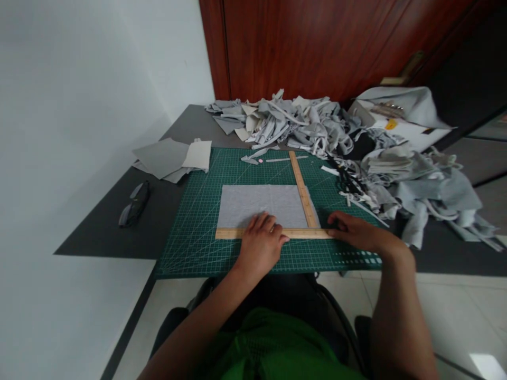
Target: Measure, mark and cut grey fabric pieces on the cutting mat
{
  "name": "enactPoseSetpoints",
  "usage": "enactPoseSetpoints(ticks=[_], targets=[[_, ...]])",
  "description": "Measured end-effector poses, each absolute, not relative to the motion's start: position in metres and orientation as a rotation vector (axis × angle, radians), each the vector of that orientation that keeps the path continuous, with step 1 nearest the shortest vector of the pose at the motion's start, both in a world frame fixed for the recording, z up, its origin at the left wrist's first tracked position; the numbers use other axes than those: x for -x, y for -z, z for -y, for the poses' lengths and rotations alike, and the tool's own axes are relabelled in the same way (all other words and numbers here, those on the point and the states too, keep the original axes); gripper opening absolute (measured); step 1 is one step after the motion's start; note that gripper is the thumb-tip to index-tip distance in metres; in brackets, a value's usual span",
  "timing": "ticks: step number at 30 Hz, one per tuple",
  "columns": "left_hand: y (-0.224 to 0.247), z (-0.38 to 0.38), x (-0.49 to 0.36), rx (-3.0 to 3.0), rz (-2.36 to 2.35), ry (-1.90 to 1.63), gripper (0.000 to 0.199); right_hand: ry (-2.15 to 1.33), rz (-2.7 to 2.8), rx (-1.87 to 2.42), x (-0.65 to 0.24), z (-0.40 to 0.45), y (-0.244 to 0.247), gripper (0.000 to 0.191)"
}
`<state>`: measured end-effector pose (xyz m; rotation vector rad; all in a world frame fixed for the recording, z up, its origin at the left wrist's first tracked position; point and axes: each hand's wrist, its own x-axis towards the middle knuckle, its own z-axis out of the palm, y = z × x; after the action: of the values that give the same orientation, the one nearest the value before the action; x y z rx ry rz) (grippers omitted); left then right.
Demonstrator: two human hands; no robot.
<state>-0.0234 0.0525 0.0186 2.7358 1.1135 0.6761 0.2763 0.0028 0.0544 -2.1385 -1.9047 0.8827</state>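
A rectangular piece of grey cloth (257,200) lies flat on a green cutting mat (198,227). Along its near edge runs a wooden ruler (304,233). A second wooden ruler (301,187) crosses the cloth's right side, its near end meeting the first; whether the two are joined I cannot tell. My left hand (261,240) rests flat over the near ruler and the cloth, fingers extended. At that ruler's right end, my right hand (352,229) has its thumb and fingers closed on the wood; part of the grip is hidden.
Grey fabric scraps (285,121) heap along the back and down the right side. Cut cloth pieces (166,158) and black-framed glasses (135,205) lie at left. A white box (407,132) stands back right. Thin strips (257,155) lie on the mat's far part.
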Motion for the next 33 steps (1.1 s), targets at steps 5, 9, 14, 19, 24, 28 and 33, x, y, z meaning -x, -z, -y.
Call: enactPoseSetpoints(ticks=[5,9,14,19,24,28,33], targets=[[-0.017,-0.053,0.024,-2.739,-1.110,-0.712,0.014,-1.006,1.908,2.081,-0.279,-0.002,-0.061,0.039],[-0.015,-0.054,0.024,-2.752,-1.100,-0.739,0.013,-1.013,1.926,2.059,-0.282,-0.004,-0.057,0.022],[-0.013,-0.057,0.024,-2.764,-1.076,-0.770,0.012,-0.996,1.915,2.060,-0.286,-0.007,-0.048,0.018],[-0.014,-0.058,0.025,-2.768,-1.063,-0.779,0.011,-0.978,1.914,2.054,-0.286,-0.006,-0.045,0.016],[-0.014,-0.058,0.025,-2.769,-1.027,-0.786,0.012,-0.935,1.894,2.045,-0.280,-0.002,-0.049,0.018],[-0.013,-0.058,0.024,-2.752,-1.038,-0.764,0.010,-0.672,1.857,2.046,-0.262,-0.009,-0.049,0.024],[-0.013,-0.057,0.025,-2.740,-1.044,-0.760,0.013,-0.173,1.760,2.038,-0.227,-0.030,-0.030,0.037]])
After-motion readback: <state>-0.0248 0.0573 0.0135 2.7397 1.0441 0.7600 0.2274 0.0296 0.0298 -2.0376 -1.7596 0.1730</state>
